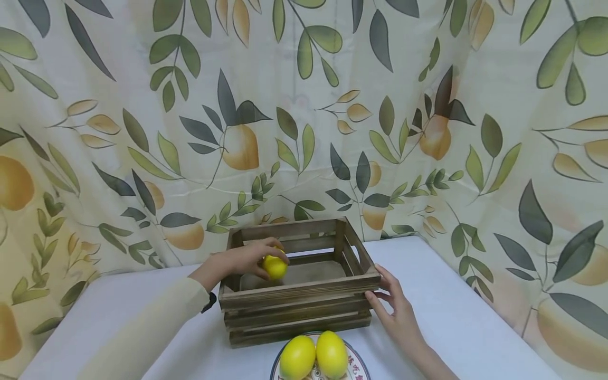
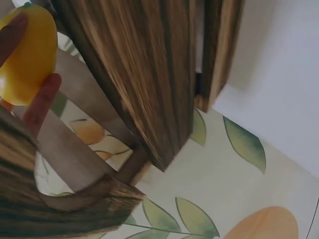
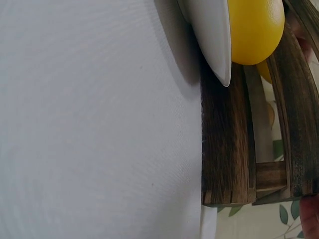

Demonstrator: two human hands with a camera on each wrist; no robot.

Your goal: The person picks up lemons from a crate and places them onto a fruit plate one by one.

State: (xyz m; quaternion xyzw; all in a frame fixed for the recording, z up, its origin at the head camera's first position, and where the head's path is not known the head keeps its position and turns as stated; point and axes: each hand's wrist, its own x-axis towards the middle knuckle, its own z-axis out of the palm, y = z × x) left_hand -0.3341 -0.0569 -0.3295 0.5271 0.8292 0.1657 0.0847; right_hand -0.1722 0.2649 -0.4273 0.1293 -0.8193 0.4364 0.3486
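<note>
My left hand (image 1: pixel 254 257) grips a yellow lemon (image 1: pixel 275 267) inside the slatted wooden crate (image 1: pixel 294 303), toward its left end. In the left wrist view, fingers (image 2: pixel 44 102) curl about that lemon (image 2: pixel 37 55) beyond the crate's dark slats (image 2: pixel 134 64). At the crate's right front corner, my right hand (image 1: pixel 396 311) holds the end, thumb on the front slat and fingers on the side. Two more lemons, a left one (image 1: pixel 297 357) and a right one (image 1: pixel 332 354), lie on a patterned plate (image 1: pixel 359 364) in front of the crate.
A white cloth (image 1: pixel 456 311) covers the table under the crate and plate. Behind the table hangs a curtain (image 1: pixel 304 116) printed with leaves and fruit. The plate's rim (image 3: pixel 225 64) stands close to the crate's front in the right wrist view.
</note>
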